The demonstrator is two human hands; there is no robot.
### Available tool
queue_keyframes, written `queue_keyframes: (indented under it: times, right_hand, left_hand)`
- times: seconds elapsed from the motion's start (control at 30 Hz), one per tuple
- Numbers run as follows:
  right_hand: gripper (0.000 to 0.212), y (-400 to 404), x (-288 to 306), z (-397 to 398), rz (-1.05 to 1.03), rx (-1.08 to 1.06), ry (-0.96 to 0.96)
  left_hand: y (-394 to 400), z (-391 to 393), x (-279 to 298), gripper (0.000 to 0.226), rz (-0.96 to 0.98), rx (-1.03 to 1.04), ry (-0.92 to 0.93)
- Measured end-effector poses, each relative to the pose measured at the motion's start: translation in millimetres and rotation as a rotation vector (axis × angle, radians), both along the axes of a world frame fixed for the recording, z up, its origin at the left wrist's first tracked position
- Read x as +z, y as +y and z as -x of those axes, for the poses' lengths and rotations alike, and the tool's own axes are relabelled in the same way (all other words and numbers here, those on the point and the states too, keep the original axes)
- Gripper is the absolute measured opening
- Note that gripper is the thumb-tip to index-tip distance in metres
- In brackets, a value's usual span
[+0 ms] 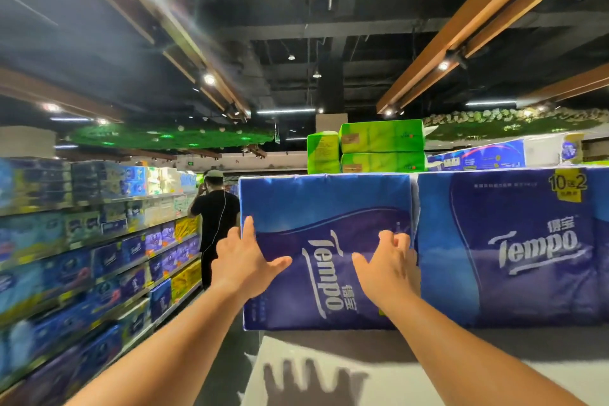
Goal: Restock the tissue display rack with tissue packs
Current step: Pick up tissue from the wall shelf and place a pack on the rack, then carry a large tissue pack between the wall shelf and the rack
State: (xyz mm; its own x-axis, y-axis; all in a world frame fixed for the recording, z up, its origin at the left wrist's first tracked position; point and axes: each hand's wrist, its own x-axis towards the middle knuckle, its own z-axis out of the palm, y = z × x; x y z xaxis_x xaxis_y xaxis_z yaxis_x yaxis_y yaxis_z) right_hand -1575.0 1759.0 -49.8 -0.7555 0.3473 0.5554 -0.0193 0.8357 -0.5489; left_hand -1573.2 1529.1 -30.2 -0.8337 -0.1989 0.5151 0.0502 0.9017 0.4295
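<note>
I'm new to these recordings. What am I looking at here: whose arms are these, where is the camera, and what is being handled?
There is no machine here. The one picture comes from a wide-angle camera worn on a person's head, so the two bare arms reaching forward are the wearer's own. The left hand presses against the left edge of a large blue and purple plastic-wrapped Tempo tissue pack, and the right hand lies on its front near the right edge, fingers curled. That pack stands on a pale display surface, touching a similar Tempo pack to its right. Green tissue packs are stacked on top, further back. On the left runs a long aisle shelf of tissue products, where another person in black stands.
</note>
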Motion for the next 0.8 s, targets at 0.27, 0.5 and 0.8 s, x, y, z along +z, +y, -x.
queue_keyframes:
  times: [0.27, 0.5, 0.8]
  right_hand:
    - [0.051, -50.1, -7.7, -86.7, -0.227, 0.253, -0.130]
    - [0.047, -71.5, -39.3, -190.4, -0.219, 0.423, -0.197]
    - [0.060, -109.6, -46.1, -323.7, -0.354, 0.740, -0.281]
  left_hand:
    - [-20.9, -106.3, -8.0, 0.106, 0.165, 0.098, -0.074]
    - [-54.7, -241.6, -49.4, 0.101, 0.111, 0.288, -0.181]
    - [-86.0, -451.5, -72.0, 0.100, 0.147, 0.639, -0.340]
